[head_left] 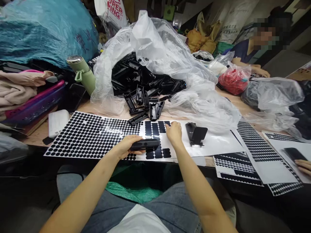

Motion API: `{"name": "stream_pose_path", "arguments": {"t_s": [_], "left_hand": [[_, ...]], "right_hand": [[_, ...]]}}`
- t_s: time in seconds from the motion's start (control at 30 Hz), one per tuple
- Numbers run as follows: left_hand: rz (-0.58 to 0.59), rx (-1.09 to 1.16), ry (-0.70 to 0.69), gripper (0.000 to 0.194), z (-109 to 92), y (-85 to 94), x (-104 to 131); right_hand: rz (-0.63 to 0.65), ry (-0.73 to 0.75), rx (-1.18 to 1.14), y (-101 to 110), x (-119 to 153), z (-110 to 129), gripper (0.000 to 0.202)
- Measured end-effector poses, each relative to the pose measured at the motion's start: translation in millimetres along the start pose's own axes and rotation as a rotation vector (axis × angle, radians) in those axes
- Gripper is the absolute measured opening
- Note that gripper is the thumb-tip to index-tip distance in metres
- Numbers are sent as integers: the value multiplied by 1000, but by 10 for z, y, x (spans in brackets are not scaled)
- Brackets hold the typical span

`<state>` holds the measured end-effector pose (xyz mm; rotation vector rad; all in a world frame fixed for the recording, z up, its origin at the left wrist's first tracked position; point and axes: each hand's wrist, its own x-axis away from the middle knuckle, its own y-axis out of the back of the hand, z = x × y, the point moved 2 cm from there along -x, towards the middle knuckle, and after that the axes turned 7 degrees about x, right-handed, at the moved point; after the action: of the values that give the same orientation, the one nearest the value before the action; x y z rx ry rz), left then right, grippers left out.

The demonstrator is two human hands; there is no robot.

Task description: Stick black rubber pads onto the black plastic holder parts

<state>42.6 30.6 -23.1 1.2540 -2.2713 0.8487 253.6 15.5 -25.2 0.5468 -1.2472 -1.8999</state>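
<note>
Left grip (124, 146): black part (151, 143) near sheet edge (139, 158); bare paper (218, 143) rightward.

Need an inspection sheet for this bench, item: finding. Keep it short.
Surface: wooden table, largely covered.
Job's things: black part in hand; sticker sheet with round black dots at left, larger black pieces toward its middle; black stand on white backing to the right; loose black parts spilling from a clear plastic bag.
Clutter: green bottle, white case, red bag.
Hands: left hand grips the black part; right hand at the larger pieces, hold unclear.
Cables: nothing seen for certain.
Surroundings: big blue bag upper left; another person upper right.
</note>
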Motion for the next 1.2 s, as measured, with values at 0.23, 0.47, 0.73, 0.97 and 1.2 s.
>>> {"name": "stream_pose_path", "arguments": {"t_s": [0.23, 0.47, 0.73, 0.97, 1.2], "left_hand": [[11, -332, -289, 46, -14, -35, 95], [-94, -580, -476, 41, 103, 34, -7], [-106, -577, -487, 44, 129, 55, -44], [-120, -578, -460, 48, 158, 44, -59], [-130, -606, -526, 44, 198, 42, -60]], "right_hand": [[72, -65, 53, -81, -358, -174, 24], [73, -36, -38, -44, -407, -191, 9], [244, 82, -570, 111, 340, -241, 23], [314, 175, -712, -44, 849, 36, 17], [252, 262, -609, -139, 928, 290, 12]]}}
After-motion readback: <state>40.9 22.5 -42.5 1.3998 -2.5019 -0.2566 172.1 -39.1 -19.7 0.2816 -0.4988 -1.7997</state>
